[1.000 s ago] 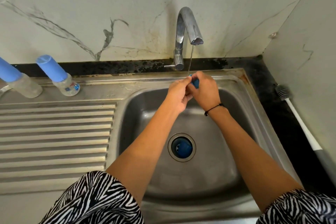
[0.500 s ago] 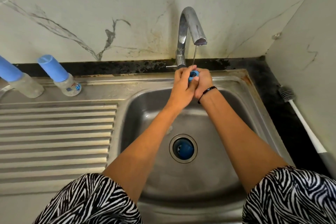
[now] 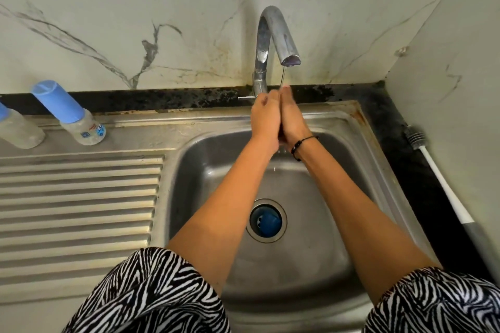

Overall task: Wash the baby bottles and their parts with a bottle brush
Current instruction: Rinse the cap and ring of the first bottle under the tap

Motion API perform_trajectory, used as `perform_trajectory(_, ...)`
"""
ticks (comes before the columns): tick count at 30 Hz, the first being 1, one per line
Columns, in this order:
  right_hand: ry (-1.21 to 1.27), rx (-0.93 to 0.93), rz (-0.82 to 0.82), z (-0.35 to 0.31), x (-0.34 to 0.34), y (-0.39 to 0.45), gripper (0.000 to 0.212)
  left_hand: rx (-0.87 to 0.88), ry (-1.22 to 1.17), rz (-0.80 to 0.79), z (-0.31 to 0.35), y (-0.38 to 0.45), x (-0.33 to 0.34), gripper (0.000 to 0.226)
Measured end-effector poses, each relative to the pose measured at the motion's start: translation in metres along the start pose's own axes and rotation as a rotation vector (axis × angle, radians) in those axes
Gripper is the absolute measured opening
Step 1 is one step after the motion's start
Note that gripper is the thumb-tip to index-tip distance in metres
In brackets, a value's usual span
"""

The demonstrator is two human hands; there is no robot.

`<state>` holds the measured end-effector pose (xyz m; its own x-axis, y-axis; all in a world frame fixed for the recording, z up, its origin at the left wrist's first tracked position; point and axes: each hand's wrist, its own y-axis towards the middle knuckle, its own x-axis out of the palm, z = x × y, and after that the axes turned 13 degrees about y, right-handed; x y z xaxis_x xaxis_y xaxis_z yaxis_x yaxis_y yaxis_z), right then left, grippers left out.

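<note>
My left hand (image 3: 266, 119) and my right hand (image 3: 293, 116) are pressed together under the thin water stream from the faucet (image 3: 273, 35), above the back of the sink (image 3: 205, 159). The left hand's fingers curl; the right hand's fingers lie straight against it. The small blue bottle ring seen earlier is hidden between them. Two clear baby bottles with blue caps stand on the sink ledge at left, one bottle (image 3: 84, 130) whole in view and the other bottle (image 3: 19, 130) cut by the frame edge. The bottle brush (image 3: 438, 173) lies on the dark counter at right.
A blue object sits in the sink drain (image 3: 266, 220). A ribbed steel drainboard (image 3: 78, 197) fills the left side. Marble walls close in behind and on the right. My zebra-striped sleeves are at the bottom of the view.
My hands have moved up toward the spout and closed flat together. The blue ring, visible between my fingers before, is now covered.
</note>
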<state>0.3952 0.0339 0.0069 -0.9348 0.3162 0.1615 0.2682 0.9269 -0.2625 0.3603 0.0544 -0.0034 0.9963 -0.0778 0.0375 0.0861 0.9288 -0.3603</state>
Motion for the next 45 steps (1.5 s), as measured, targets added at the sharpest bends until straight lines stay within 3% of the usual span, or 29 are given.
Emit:
perform_trajectory(3, -0.352, -0.124, 0.034, 0.002, -0.001, -0.007, 0.055, -0.256, -0.219, -0.123, 0.002, 0.004, -0.011, 0.034)
perform_trajectory(6, -0.689, -0.386, 0.024, -0.003, -0.008, -0.008, 0.035, -0.345, -0.28, -0.217, -0.009, 0.008, -0.029, 0.023)
perform_trajectory(8, -0.875, -0.53, 0.012, -0.004, -0.012, -0.006, 0.043, -0.373, -0.312, -0.21, -0.016, 0.002, -0.035, 0.022)
perform_trajectory(11, -1.142, -0.467, -0.131, 0.001, -0.014, -0.006, 0.055, -0.404, -0.473, -0.247, -0.024, -0.006, -0.034, 0.039)
perform_trajectory(13, -1.229, -0.451, -0.061, 0.004, -0.018, -0.008, 0.066, -0.401, -0.549, -0.274, -0.021, -0.009, -0.032, 0.049)
perform_trajectory(16, -1.301, -0.525, 0.081, 0.001, -0.025, -0.013, 0.068, -0.341, -0.574, -0.305, -0.013, -0.01, -0.029, 0.044)
perform_trajectory(19, -1.265, -0.551, 0.041, 0.002, -0.033, -0.013, 0.064, -0.321, -0.559, -0.323, -0.009, -0.012, -0.026, 0.037)
perform_trajectory(23, -0.975, -0.496, -0.07, 0.006, -0.041, -0.012, 0.067, -0.307, -0.576, -0.318, -0.011, -0.01, -0.023, 0.039)
perform_trajectory(27, -0.808, -0.479, -0.1, 0.011, -0.039, -0.015, 0.057, -0.318, -0.594, -0.306, -0.019, -0.006, -0.026, 0.036)
perform_trajectory(45, -0.637, -0.292, -0.134, 0.047, -0.036, -0.014, 0.054, -0.436, -0.551, -0.165, -0.042, -0.009, -0.035, 0.038)
